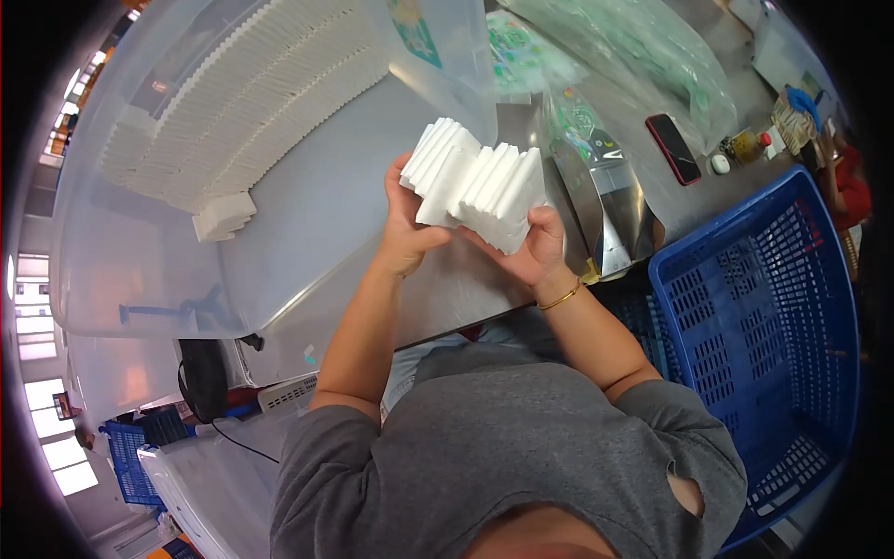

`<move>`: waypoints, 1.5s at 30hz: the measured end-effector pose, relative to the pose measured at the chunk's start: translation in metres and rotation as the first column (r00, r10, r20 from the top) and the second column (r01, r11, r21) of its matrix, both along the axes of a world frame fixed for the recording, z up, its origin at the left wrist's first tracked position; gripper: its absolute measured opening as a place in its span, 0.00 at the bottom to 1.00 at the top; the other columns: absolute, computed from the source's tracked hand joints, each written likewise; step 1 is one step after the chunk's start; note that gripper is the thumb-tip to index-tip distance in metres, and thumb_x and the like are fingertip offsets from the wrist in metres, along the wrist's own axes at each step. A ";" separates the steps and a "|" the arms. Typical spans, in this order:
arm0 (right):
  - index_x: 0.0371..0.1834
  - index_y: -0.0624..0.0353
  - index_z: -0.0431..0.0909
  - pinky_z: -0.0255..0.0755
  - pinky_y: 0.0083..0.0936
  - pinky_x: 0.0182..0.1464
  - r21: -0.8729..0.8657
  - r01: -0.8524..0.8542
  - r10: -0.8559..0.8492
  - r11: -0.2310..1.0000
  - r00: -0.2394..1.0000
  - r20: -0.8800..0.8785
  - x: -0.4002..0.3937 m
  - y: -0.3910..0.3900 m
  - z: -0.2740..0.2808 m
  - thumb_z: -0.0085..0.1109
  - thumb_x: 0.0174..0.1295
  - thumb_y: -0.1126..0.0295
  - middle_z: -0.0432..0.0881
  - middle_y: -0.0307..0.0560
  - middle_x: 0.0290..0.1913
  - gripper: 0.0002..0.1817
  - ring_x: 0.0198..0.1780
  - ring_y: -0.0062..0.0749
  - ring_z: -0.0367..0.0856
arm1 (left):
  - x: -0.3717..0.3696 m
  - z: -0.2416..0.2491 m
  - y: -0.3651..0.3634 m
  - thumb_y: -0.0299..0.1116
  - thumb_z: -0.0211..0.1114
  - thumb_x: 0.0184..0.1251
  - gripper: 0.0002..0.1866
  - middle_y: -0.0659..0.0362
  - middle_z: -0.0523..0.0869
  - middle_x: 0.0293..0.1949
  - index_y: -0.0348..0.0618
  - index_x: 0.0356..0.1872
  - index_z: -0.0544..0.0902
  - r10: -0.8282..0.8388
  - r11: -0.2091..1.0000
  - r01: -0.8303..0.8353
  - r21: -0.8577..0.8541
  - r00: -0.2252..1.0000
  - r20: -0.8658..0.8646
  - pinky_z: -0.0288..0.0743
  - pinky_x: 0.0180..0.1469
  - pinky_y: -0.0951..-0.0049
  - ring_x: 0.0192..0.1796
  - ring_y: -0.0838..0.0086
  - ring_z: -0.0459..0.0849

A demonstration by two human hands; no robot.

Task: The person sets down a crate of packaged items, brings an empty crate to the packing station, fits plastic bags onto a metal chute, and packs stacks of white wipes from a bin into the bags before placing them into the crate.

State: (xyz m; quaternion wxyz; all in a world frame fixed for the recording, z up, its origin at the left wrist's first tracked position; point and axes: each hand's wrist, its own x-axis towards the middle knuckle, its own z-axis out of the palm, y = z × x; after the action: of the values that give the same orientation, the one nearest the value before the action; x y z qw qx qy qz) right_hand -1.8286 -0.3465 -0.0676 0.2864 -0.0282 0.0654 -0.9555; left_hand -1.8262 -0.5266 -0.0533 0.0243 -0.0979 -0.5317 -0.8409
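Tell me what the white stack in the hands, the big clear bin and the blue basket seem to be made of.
White stack: matte paper or nonwoven fabric, by its thin, soft-looking folds; the look doesn't settle which.
Clear bin: probably glossy plastic, given the see-through walls and glare.
Blue basket: likely moulded plastic, with regular slots and a slight sheen.

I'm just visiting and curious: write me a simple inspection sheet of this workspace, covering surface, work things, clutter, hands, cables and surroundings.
Surface: grey table, partly covered.
Work things: white stack between the hands; white rows in the clear bin.
Clutter: phone, plastic bag.
Hands: left hand and right hand both hold the stack.
Cables: black cable, lower left; ends unclear.
Surroundings: blue basket at right, windows far left, person in red far right.
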 end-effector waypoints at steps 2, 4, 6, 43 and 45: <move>0.70 0.52 0.54 0.44 0.57 0.71 0.090 -0.007 0.010 0.996 0.999 -0.033 0.002 0.010 -0.020 0.59 0.44 0.67 0.60 0.52 0.68 0.44 0.71 0.49 0.56 | 0.002 -0.014 -0.005 0.45 0.73 0.49 0.42 0.58 0.66 0.60 0.50 0.63 0.58 -0.138 0.975 0.132 0.181 0.990 0.018 0.62 0.63 0.65 0.63 0.68 0.65; 0.70 0.52 0.54 0.46 0.57 0.70 0.254 -0.007 0.038 0.967 0.992 -0.118 -0.002 0.017 -0.038 0.61 0.42 0.68 0.61 0.51 0.68 0.45 0.71 0.48 0.56 | -0.003 -0.038 -0.025 0.48 0.67 0.53 0.38 0.57 0.68 0.59 0.50 0.63 0.59 -0.195 0.954 0.168 0.250 0.977 0.088 0.62 0.64 0.66 0.63 0.68 0.66; 0.70 0.53 0.53 0.45 0.56 0.70 0.408 0.007 0.102 0.913 0.965 -0.244 -0.003 0.022 -0.041 0.63 0.41 0.68 0.61 0.51 0.69 0.47 0.71 0.48 0.56 | -0.004 -0.058 -0.045 0.56 0.57 0.62 0.32 0.57 0.72 0.56 0.49 0.61 0.62 -0.319 0.897 0.219 0.385 0.922 0.219 0.61 0.65 0.66 0.63 0.68 0.67; 0.67 0.47 0.61 0.59 0.47 0.64 0.137 0.973 0.915 0.188 -0.122 -0.384 0.036 -0.086 0.025 0.59 0.50 0.71 0.55 0.51 0.71 0.36 0.69 0.54 0.56 | 0.055 -0.096 -0.108 0.52 0.48 0.70 0.24 0.60 0.78 0.42 0.38 0.46 0.73 0.320 0.947 -0.321 -0.026 0.930 0.181 0.69 0.49 0.77 0.44 0.77 0.75; 0.67 0.44 0.62 0.60 0.48 0.64 0.155 0.970 0.919 0.188 -0.118 -0.376 0.039 -0.087 0.025 0.57 0.51 0.72 0.55 0.50 0.71 0.35 0.69 0.53 0.57 | 0.055 -0.101 -0.102 0.59 0.46 0.68 0.30 0.59 0.78 0.43 0.37 0.48 0.71 0.304 0.952 -0.305 -0.021 0.935 0.185 0.69 0.50 0.76 0.46 0.77 0.74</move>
State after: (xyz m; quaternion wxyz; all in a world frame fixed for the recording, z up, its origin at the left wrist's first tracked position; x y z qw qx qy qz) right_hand -1.7898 -0.4336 -0.0429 -0.0355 -0.5318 0.8337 -0.1447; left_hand -1.7714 -0.6287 -0.1540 0.1047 0.0647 -0.5370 -0.8346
